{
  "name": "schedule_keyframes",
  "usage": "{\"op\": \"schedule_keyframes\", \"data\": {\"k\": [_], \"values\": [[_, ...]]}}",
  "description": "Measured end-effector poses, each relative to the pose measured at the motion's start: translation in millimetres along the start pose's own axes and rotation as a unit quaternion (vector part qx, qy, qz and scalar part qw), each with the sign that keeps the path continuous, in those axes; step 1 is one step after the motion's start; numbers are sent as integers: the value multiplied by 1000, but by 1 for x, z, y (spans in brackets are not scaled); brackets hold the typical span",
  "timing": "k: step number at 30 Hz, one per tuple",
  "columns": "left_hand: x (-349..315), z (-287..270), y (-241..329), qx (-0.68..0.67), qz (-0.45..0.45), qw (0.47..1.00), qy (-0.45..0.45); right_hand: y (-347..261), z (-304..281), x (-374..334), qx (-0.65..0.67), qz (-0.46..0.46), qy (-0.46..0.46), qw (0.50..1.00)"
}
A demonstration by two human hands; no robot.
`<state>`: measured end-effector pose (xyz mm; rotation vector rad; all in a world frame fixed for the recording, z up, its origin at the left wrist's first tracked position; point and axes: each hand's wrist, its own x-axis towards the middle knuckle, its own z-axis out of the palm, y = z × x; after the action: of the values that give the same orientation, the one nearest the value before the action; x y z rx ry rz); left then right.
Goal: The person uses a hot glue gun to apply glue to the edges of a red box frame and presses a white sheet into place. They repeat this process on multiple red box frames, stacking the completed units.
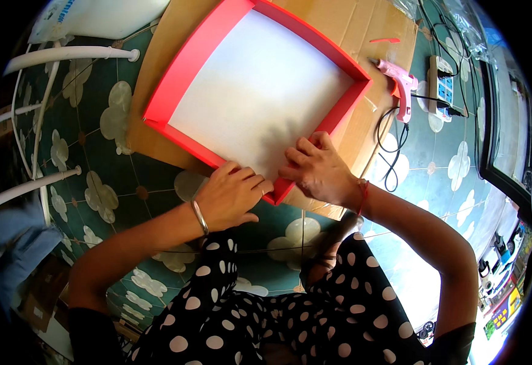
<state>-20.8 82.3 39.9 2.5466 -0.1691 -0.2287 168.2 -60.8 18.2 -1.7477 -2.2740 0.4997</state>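
A shallow box with red walls and a white inner base lies open side up on a flat sheet of brown cardboard. My left hand has its fingers bent over the near red wall, close to the near corner. On the other side of that corner, my right hand grips the right-hand red wall with curled fingers. Both hands hold the box at this corner, which shows between them. The fingertips inside the box are partly hidden by the knuckles.
A pink glue gun lies on the cardboard's right part, beside a small red strip. Its black cable loops near a white power strip on the green patterned floor. White tubular legs stand at left, a black-framed panel at right.
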Motion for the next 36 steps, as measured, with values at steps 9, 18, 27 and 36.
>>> {"op": "schedule_keyframes", "data": {"k": [9,18,27,36], "values": [[2,37,8,34,-57,992,112,-7,1,5,60,-33,-35,997],[11,45,48,-78,-246,962,86,-26,-26,-15,136,151,49,978],[88,21,18,-380,-205,902,28,37,-22,-5,127,315,14,940],[135,-12,-30,49,-155,980,112,68,-33,14,139,242,25,960]]}}
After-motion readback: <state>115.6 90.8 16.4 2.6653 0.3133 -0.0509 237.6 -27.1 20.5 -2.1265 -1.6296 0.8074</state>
